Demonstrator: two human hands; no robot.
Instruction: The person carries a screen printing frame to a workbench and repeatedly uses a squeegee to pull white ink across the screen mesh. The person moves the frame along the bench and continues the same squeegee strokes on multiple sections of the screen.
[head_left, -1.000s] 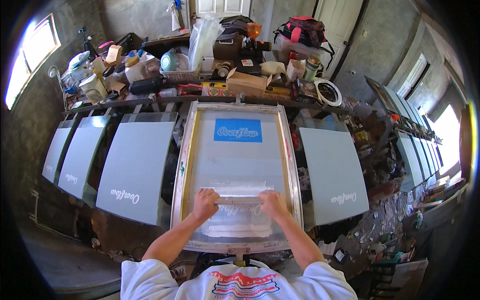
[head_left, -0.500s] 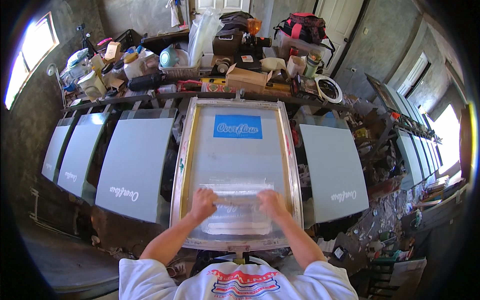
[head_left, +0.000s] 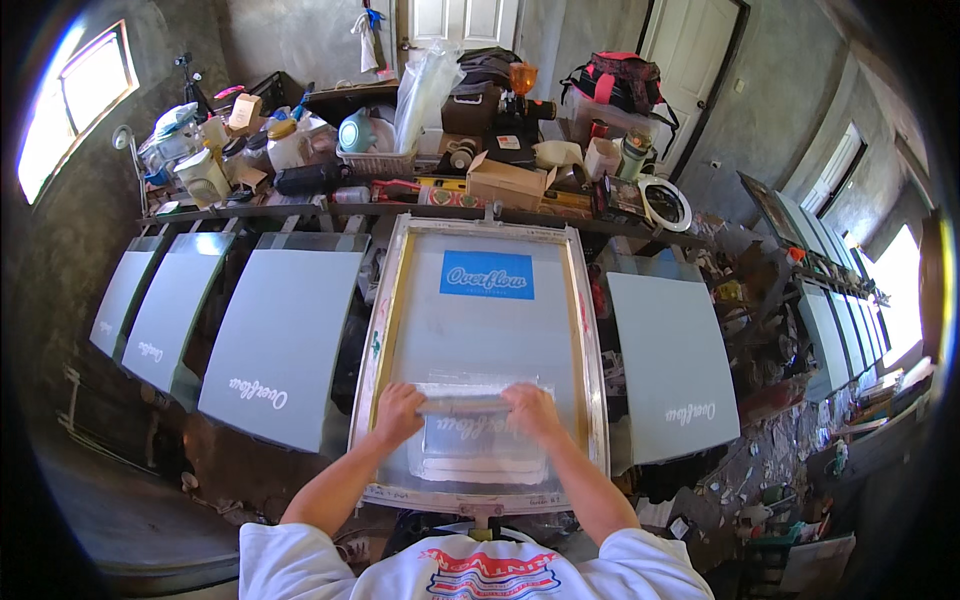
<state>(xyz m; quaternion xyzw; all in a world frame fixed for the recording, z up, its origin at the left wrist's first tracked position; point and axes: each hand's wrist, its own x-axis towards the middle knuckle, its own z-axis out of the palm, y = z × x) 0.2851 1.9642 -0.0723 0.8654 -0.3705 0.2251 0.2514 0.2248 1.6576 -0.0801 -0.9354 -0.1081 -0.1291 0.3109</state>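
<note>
A wooden-framed printing screen (head_left: 592,400) lies in front of me over a pale panel. Both my hands grip a squeegee (head_left: 463,405) laid crosswise on its mesh. My left hand (head_left: 400,412) is closed round the left end, and my right hand (head_left: 530,408) round the right end. A strip of white ink (head_left: 445,388) shows just beyond the squeegee. A second white ink band (head_left: 480,470) lies nearer me, with white lettering visible through the mesh between them. Toward the far end of the screen is a blue patch (head_left: 487,275) with a lettered design.
Pale panels with white lettering, such as one on the left (head_left: 285,330) and one on the right (head_left: 670,360), lie either side. Behind the screen, a crowded shelf holds jars, a cardboard box (head_left: 505,180), a basket and a backpack (head_left: 615,82). Clutter covers the right floor.
The whole view has shifted a little, so the scene sits lower and further right. Against the screen, my hands and the squeegee have moved slightly away from me; both hands keep their hold.
</note>
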